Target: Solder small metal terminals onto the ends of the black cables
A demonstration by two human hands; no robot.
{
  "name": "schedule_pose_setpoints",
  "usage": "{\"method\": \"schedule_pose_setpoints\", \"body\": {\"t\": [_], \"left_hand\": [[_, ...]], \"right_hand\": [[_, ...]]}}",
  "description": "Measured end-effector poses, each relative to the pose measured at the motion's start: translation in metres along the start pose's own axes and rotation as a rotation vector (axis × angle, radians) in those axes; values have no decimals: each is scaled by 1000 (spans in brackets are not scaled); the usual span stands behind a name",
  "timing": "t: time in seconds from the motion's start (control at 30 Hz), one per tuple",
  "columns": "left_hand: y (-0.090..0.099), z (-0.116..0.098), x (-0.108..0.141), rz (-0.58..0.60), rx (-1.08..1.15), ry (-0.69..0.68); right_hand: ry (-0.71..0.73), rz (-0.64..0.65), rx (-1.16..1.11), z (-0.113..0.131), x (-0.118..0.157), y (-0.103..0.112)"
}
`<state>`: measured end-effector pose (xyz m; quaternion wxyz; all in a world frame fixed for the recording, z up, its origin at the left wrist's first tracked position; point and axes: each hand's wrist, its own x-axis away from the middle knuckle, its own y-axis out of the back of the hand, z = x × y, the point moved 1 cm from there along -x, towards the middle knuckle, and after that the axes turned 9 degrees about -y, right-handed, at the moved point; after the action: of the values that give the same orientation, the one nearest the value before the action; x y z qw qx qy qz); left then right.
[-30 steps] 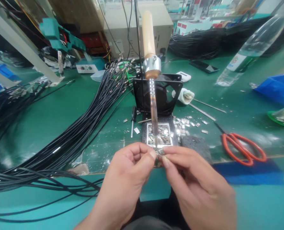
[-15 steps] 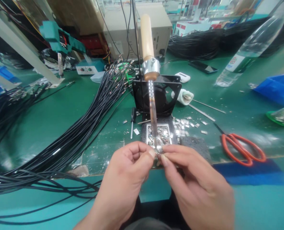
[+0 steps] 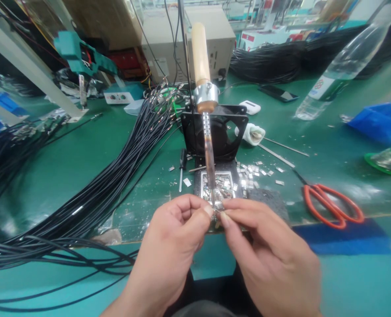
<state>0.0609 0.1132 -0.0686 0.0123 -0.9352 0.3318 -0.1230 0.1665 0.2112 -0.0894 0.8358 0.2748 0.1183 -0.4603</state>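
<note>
A soldering iron [image 3: 209,149] with a wooden handle is mounted tip down in front of me, its tip just above my fingertips. My left hand [image 3: 178,237] pinches something tiny by thumb and forefinger, just left of the tip. On the other side, my right hand [image 3: 264,246] pinches a small metal piece [image 3: 219,207]; its exact kind is too small to make out. Both hands nearly meet under the iron. Behind them lies a tray [image 3: 233,180] full of small silvery metal pieces.
A black fan [image 3: 187,127] stands behind the iron. Bundled black cables [image 3: 116,167] run along the left. Orange-handled scissors [image 3: 334,204], a sponge-like grey pad [image 3: 271,200] and loose metal pieces lie to the right. A small screwdriver [image 3: 182,165], a plastic bottle [image 3: 327,88] and a phone [image 3: 277,93] are farther back.
The view has shifted very slightly. Both hands stay under the iron tip in nearly the same pinch, with little visible movement.
</note>
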Motion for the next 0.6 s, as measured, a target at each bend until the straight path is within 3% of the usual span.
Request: {"method": "schedule_pose_setpoints", "body": {"t": [0.6], "left_hand": [[0, -3, -2, -3, -7, -9]], "right_hand": [[-5, 3, 3, -1, 0, -1]]}}
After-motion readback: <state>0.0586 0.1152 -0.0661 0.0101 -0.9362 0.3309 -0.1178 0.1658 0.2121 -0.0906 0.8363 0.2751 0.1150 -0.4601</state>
